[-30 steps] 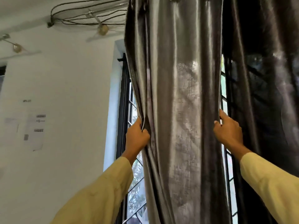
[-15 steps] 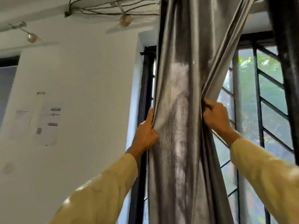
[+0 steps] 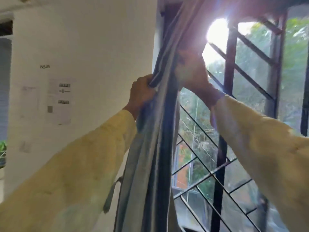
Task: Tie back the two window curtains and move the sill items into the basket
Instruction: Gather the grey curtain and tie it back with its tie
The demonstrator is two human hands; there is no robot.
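Observation:
The grey left curtain (image 3: 150, 148) is gathered into a narrow bundle against the left side of the window frame. My left hand (image 3: 142, 96) grips the bundle's left edge at about head height. My right hand (image 3: 192, 72) clasps the bundle from the right, slightly higher, partly washed out by sun glare. A grey fabric loop (image 3: 112, 193) hangs beside the bundle lower down. The right curtain shows only as a dark strip (image 3: 304, 119) at the right edge. The sill, its items and the basket are out of view.
The window's dark metal grille (image 3: 230, 97) with diagonal bars fills the right side, with trees outside and strong sun glare at the top. A white wall (image 3: 92, 47) with taped paper sheets (image 3: 60, 101) is on the left.
Both hands have pushed the left curtain further left and squeezed it into a much narrower bundle, uncovering more window. The view has swung left and bright sunlight now comes through.

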